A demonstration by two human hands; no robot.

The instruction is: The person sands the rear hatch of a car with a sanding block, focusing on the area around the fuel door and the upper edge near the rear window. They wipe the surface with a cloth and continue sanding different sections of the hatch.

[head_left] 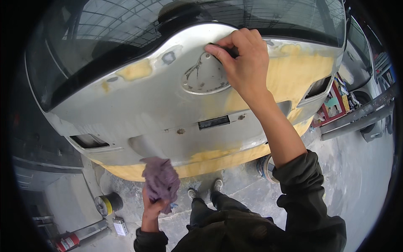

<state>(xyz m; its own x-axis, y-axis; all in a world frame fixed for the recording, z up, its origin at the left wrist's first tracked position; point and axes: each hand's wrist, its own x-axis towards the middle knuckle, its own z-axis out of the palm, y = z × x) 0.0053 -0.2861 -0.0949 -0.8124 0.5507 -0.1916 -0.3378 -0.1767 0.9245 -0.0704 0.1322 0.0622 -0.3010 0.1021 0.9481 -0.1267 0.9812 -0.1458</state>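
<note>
While left grip clutches purple cloth, right grip pinches a half-hidden dark object.

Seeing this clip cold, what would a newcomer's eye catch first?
A silver car tailgate with broad yellow patches dominates the upper and middle view. Near its upper center, the right hand grips a small dark object by an oval recess. Lower left of center, the left hand holds a crumpled purple cloth.
</note>
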